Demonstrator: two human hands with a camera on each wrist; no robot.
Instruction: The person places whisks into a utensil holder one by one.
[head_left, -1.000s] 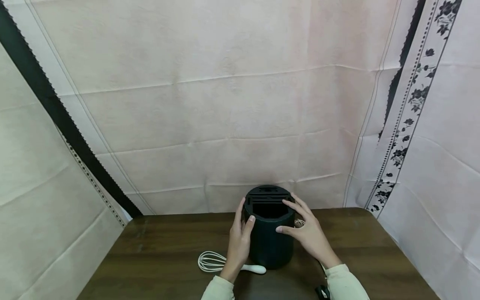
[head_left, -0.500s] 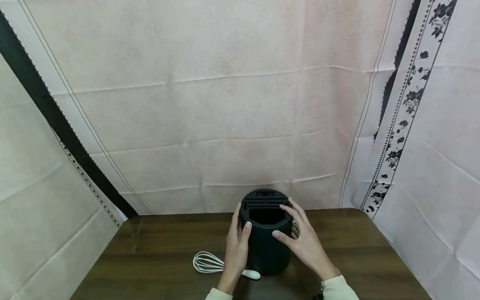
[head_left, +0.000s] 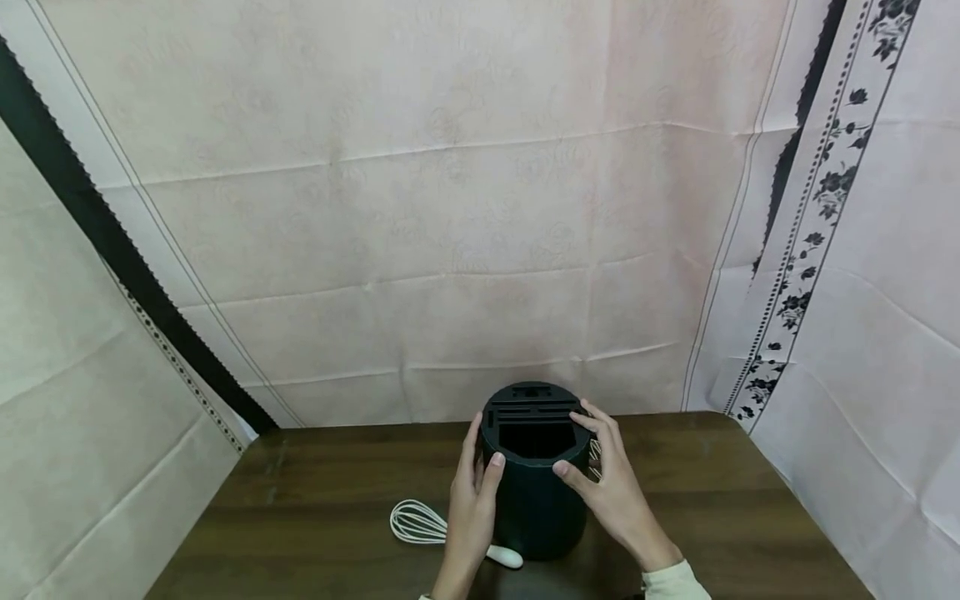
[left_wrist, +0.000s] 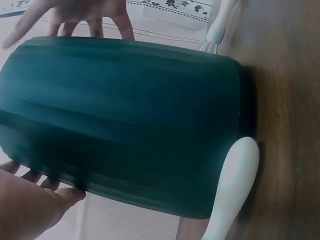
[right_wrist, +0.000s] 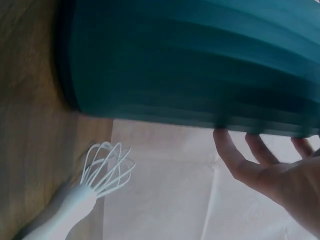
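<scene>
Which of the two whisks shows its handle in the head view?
The left whisk: its handle sticks out past the left hand. The other whisk, at the right of the container, shows only wires there.

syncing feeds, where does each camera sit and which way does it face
Head: head-worn, facing forward and down at the canister; left hand and right hand show.
Left wrist: worn there, facing the canister; both hands show.
Right wrist: worn there, facing the canister; right hand only.
Both wrist views share canister and table.

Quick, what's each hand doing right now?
Left hand: holding the container by its left side.
Right hand: holding the same container by its right side.
</scene>
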